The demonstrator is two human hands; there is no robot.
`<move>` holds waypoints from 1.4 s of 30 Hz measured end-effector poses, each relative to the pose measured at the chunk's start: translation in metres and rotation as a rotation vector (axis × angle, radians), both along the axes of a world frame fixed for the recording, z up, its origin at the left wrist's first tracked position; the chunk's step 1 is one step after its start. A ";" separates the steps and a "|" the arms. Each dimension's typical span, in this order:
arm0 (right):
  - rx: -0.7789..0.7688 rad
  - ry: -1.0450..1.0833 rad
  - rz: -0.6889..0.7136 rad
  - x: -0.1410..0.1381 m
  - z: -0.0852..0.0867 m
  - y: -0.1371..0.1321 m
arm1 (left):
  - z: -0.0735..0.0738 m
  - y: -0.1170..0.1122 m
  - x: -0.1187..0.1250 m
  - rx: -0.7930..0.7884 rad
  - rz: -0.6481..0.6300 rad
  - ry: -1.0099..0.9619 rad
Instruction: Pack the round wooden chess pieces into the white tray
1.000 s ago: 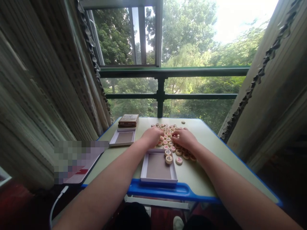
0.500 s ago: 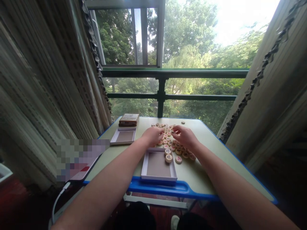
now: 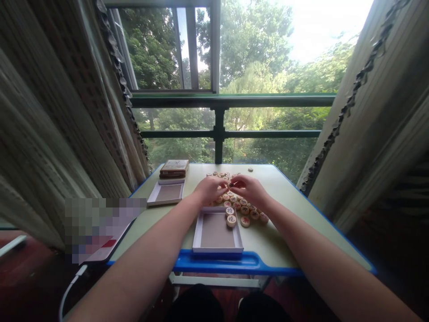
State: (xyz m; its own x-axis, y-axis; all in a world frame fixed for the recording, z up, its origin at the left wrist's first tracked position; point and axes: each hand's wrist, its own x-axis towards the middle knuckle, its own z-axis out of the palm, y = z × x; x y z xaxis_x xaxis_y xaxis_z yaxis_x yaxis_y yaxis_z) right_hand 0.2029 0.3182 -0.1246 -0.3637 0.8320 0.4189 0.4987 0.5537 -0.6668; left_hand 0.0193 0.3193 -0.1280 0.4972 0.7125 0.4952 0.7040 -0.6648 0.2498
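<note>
Game piece (image 3: pixel 231 184) pinched in right hand (image 3: pixel 250 188); left hand (image 3: pixel 209 189) just beside it, grip unclear.

Pale green with a blue rim (image 3: pixel 214 264), the table (image 3: pixel 284 188) carries cream pieces (image 3: pixel 245 209) bearing red or black characters, a whitish tray (image 3: pixel 217 250) at its near edge and a brown box (image 3: pixel 174 168) near its far left corner.

Single head-worn view, set above the near side of the table (image 3: pixel 278 183), close to it, facing forward and tilted down across its top, wide enough to take in curtains (image 3: pixel 53 112) flanking the table, railing (image 3: pixel 268 101) and window frame (image 3: pixel 215 53) beyond it
</note>
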 end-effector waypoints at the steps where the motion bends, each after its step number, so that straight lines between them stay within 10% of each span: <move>1: -0.007 -0.003 0.002 0.000 0.000 0.000 | 0.000 0.000 0.000 -0.002 -0.009 0.004; 15: -0.126 0.196 0.070 0.002 -0.003 0.003 | 0.005 -0.003 0.001 0.087 0.027 0.008; 31: 0.011 -0.320 0.046 0.006 0.012 -0.011 | 0.012 -0.012 -0.004 -0.353 -0.061 0.017; 42: 0.020 -0.560 0.320 -0.013 0.024 -0.057 | 0.035 -0.021 -0.018 -0.694 -0.101 0.259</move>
